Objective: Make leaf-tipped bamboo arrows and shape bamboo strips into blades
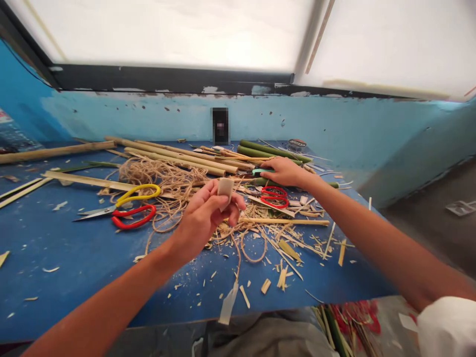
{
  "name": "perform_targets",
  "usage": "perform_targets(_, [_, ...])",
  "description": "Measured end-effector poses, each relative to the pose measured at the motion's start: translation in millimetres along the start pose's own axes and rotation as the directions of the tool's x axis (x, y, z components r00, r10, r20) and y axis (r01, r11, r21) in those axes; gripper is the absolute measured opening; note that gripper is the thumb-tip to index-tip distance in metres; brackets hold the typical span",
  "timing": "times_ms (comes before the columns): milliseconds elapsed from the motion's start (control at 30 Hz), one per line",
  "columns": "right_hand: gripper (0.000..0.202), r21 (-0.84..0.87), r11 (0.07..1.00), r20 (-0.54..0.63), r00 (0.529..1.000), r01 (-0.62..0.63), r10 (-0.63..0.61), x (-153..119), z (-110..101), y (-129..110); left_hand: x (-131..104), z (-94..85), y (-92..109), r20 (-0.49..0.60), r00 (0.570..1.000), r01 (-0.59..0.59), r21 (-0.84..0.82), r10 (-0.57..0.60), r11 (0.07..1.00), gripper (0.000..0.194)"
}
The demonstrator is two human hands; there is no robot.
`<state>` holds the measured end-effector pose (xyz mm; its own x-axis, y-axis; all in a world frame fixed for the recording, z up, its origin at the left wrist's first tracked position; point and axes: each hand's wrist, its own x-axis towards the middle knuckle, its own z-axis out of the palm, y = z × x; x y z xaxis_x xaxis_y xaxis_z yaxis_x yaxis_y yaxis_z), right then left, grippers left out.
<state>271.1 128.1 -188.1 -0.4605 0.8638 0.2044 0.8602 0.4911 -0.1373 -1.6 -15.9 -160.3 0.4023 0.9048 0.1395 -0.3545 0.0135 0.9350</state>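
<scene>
My left hand pinches a small pale flat piece upright between thumb and fingers, above the middle of the blue table. Farther back and to the right, my right hand reaches over the pile, its fingers closed on a mint-green handled tool; the tool's dark far part is partly hidden among the sticks. Below that hand lie red loop handles. Left of my left hand, scissors with one yellow and one red handle rest beside tangled twine.
Bamboo sticks and green stalks lie along the back of the blue table. Shavings cover its right middle. A dark phone-like object leans on the wall. A translucent strip hangs at the front edge.
</scene>
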Motion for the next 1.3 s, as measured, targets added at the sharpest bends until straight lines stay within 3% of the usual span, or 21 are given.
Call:
perform_targets(100, [0.030, 0.007, 0.998, 0.016, 0.998, 0.055, -0.055, 2, 4, 1, -5, 4.9, 4, 0.064, 0.998, 0.020, -0.052, -0.017, 0.998, 0.013])
perform_targets(200, [0.029, 0.042, 0.994, 0.023, 0.995, 0.097, -0.098, 0, 7, 3, -7, 6.8, 4, 0.092, 0.995, 0.051, -0.075, -0.044, 0.996, 0.004])
perform_targets(267, [0.028, 0.078, 0.992, 0.010, 0.995, 0.101, -0.102, -2, 7, 5, -6, 5.7, 2, 0.096, 0.994, 0.061, -0.078, -0.053, 0.995, 0.010])
perform_targets(500, [0.035, 0.302, 0.947, -0.149, 0.986, 0.114, -0.071, -13, -1, 0, -3, 2.0, -1, 0.064, 0.994, 0.088, -0.050, -0.085, 0.995, 0.018])
perform_targets(700, [0.041, 0.472, 0.853, -0.436, 0.900, 0.221, 0.008, -45, -19, -45, -7, 3.1, 3, 0.059, 0.987, 0.152, -0.087, -0.147, 0.985, 0.025])
perform_targets(867, [0.040, 0.509, 0.830, -0.464, 0.885, 0.229, 0.041, -84, -26, -94, -8, 2.6, 4, 0.096, 0.986, 0.151, -0.149, -0.138, 0.977, 0.010])
perform_targets(967, [0.042, 0.478, 0.835, -0.468, 0.883, 0.274, -0.022, -100, -22, -107, -8, 5.9, 2, 0.100, 0.989, 0.122, -0.135, -0.109, 0.983, 0.008])
perform_targets(1100, [0.043, 0.313, 0.886, -0.496, 0.854, 0.343, -0.156, -107, -17, -109, -7, 8.8, -2, 0.121, 0.991, 0.060, -0.026, -0.057, 0.998, 0.011])
perform_targets(1300, [0.042, 0.131, 0.919, -0.469, 0.840, 0.372, -0.273, -109, -16, -111, -9, 4.5, -3, 0.099, 0.982, 0.163, 0.012, -0.163, 0.987, 0.022])
